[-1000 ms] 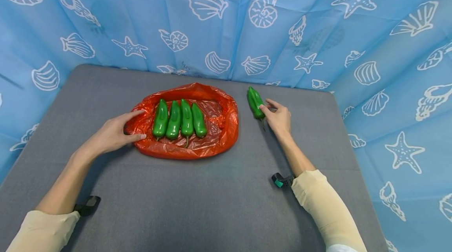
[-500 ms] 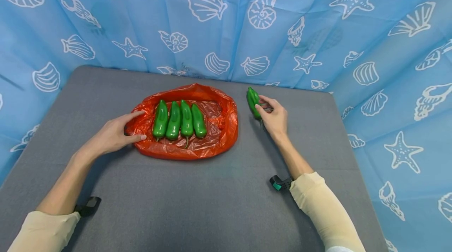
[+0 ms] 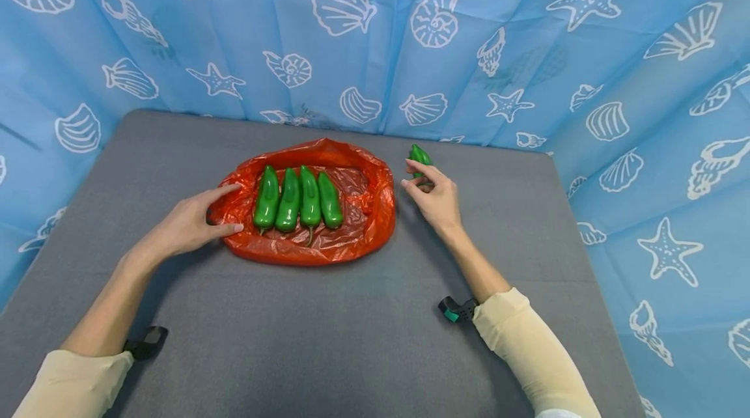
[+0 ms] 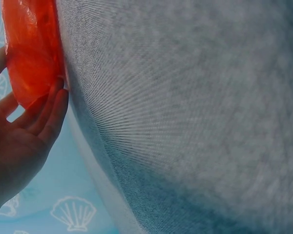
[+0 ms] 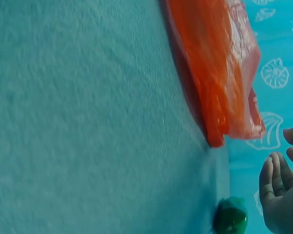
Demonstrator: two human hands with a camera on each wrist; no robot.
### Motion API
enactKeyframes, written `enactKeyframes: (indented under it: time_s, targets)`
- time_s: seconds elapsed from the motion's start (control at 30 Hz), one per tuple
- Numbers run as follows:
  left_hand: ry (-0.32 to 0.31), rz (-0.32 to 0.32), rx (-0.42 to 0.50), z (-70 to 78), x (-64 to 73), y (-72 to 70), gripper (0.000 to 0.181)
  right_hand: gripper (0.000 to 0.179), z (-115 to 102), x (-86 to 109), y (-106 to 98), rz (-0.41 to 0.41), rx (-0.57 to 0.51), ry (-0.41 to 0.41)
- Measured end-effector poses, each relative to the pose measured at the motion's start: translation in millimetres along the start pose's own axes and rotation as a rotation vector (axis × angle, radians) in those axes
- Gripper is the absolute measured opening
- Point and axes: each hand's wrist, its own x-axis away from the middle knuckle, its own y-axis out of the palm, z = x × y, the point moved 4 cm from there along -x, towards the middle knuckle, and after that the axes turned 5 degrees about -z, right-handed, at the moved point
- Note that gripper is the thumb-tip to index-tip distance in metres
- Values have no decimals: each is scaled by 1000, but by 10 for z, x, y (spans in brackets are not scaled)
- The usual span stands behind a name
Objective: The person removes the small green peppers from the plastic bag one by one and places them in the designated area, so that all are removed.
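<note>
Left hand [image 3: 190, 219]: curled round bag [image 3: 383, 209], 9 o'clock end | Right hand [image 3: 436, 198]: half spread, holding nothing | Pepper [image 3: 420, 154], bag's 2 o'clock: may roll if right hand brushes it

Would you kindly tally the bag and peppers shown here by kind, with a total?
Red plastic bag: 1
Green peppers: 5 (4 inside the bag, 1 lone pepper outside it)
Total: 6

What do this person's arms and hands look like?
Cream sleeves end on the forearms; the left hand and right hand are bare. Each arm bears a small black device, the right one with a green patch. White fabric edges the right sleeve.
</note>
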Motion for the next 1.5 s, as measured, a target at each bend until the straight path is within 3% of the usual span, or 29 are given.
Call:
enactKeyframes:
  time_s: [0.5, 0.9, 1.2, 1.5]
  targets:
    - [-4, -5, -5, 8, -10, 6, 81, 40, -201, 36, 276, -140, -109, -59]
    - [-10, -8, 1, 14, -6, 7, 82, 45, -266, 74, 527, -237, -176, -42]
    - [-9, -12, -3, 5, -13, 12, 83, 54, 42, 73, 823, -310, -214, -9]
    - [-7, -20, -4, -3, -6, 18, 82, 61, 50, 62, 1016, -423, -106, 18]
